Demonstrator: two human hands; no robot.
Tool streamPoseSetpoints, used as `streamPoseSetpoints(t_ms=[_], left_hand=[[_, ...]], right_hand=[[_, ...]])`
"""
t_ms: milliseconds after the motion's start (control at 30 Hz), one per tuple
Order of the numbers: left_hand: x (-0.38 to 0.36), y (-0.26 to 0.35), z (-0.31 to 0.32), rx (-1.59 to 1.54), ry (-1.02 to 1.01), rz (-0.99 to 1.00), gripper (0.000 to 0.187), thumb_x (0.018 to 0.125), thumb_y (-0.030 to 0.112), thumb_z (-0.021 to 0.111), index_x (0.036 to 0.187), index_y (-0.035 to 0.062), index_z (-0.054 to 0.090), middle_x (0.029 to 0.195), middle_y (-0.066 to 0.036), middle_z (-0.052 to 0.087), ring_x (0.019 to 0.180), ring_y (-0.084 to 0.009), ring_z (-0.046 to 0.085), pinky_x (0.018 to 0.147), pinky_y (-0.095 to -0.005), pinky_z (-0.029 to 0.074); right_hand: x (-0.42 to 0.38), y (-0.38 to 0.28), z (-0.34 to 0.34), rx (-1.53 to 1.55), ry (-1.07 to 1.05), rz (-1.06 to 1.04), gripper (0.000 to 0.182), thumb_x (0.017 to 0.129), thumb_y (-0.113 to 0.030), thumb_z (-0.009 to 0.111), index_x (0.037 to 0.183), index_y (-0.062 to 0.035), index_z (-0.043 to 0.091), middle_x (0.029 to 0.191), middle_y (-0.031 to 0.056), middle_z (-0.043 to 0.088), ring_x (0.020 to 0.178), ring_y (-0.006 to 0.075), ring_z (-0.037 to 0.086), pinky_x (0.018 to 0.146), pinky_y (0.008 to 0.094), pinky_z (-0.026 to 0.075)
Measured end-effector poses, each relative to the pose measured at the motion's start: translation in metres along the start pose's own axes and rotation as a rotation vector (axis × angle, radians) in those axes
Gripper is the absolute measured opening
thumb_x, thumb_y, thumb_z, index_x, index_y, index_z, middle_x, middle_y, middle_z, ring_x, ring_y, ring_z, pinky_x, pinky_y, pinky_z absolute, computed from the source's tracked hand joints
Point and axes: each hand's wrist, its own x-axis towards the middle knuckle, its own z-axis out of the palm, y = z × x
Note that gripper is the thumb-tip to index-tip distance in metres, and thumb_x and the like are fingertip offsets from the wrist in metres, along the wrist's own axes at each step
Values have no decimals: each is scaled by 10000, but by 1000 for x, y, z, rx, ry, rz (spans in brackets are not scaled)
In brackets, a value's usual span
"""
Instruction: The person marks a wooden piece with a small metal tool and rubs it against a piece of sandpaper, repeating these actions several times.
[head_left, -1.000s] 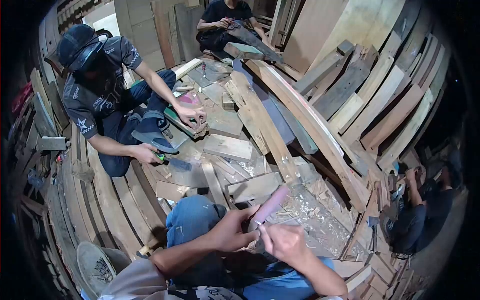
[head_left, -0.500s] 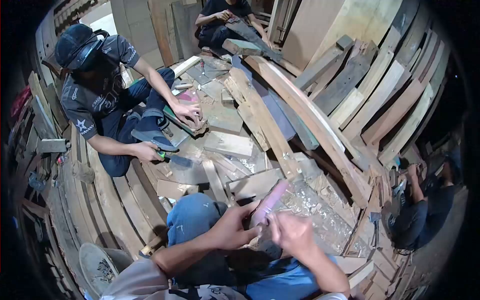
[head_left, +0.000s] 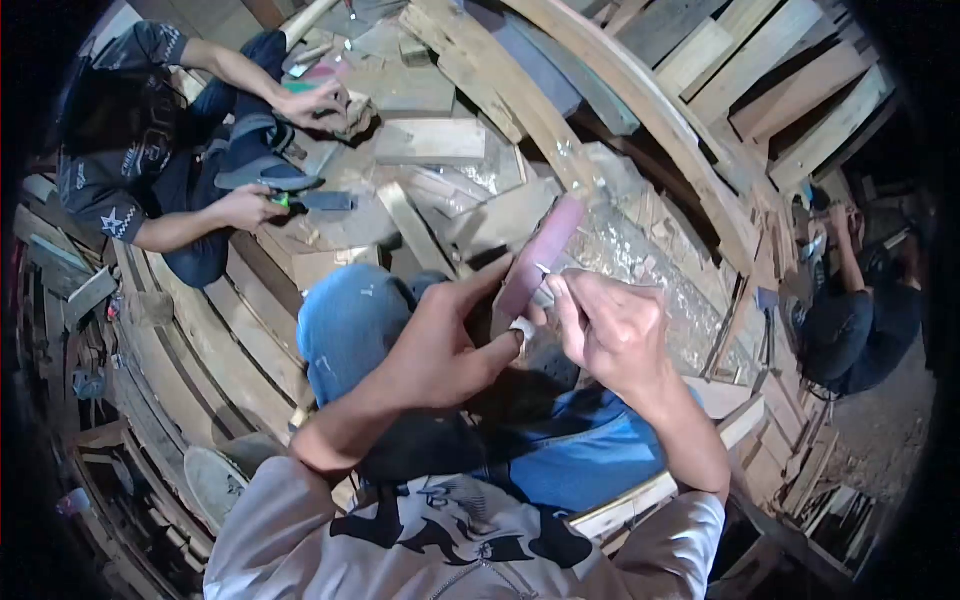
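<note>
Just to the right of our blue-jeaned knee (head_left: 350, 322), our left hand (head_left: 435, 345) grips a long pink-faced piece (head_left: 545, 250) near its lower end, and our right hand (head_left: 620, 330) pinches a slim pointed tool (head_left: 543, 269) at its face. The outline looks shaped, the face work unfinished; how much is left we cannot tell. Our fingers hide the lower end and most of the tool.

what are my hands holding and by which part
Your left hand holds the pink piece by its near end. Your right hand pinches a thin pointed tool just behind its tip.
</note>
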Motion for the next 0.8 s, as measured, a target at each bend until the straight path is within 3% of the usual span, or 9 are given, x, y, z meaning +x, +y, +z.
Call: streamPoseSetpoints(t_ms=[133,200,400,467,600,667,733,800], left_hand=[[-2,3,-3,-2,-37,-102,658,796,24,634,1423,-48,447,937,-77,695,696,-32,535,578,-222,484],[-2,0,-1,-15,1,-44,661,793,28,638,1421,-51,448,942,-96,696,674,-36,533,573,-231,484],[-2,0,-3,6,-22,-38,661,797,31,625,1420,-71,430,879,-112,696,649,-69,639,560,-249,510],[0,8,-7,42,-76,-177,682,827,-9,642,1460,-66,396,1047,-34,665,766,-37,562,635,-203,484],[-1,0,-7,133,-66,-33,668,829,-4,663,1443,-77,411,1042,-53,665,748,-45,571,626,-207,486],[1,11,-8,-10,-77,-193,663,833,0,669,1440,-79,416,1101,-70,664,777,-56,593,602,-208,492],[-1,1,-7,81,-65,-34,658,838,-2,667,1445,-66,419,1112,-68,662,758,-50,593,559,-199,481],[0,3,-6,86,-59,-79,659,838,0,669,1445,-63,422,1121,-66,662,770,-51,594,574,-196,487]], right_hand=[[-7,-13,3,68,-51,-93,140,855,-70,707,786,-60,586,596,46,576,464,176,589,408,326,469],[1,-2,-2,-27,-26,-7,122,835,-83,725,821,-54,607,601,44,577,470,169,594,408,323,470],[-2,-7,1,-20,-69,-59,131,798,-61,744,846,-57,622,601,44,560,451,176,560,408,317,451],[4,-2,-1,1,-38,3,129,791,-51,740,847,-57,625,618,50,570,462,181,570,419,318,456],[1,-17,0,56,-71,-43,122,804,-38,733,799,-59,613,612,54,568,479,182,592,424,325,465],[6,-4,-4,-14,-74,-4,128,803,-58,742,794,-55,614,604,46,558,473,173,584,423,325,460],[-2,-15,-4,-61,-134,-55,133,808,-98,750,799,-56,624,610,36,556,467,172,579,415,317,456],[-6,-18,7,23,-62,-91,125,812,-89,742,796,-54,623,626,39,571,470,175,583,417,322,457]])
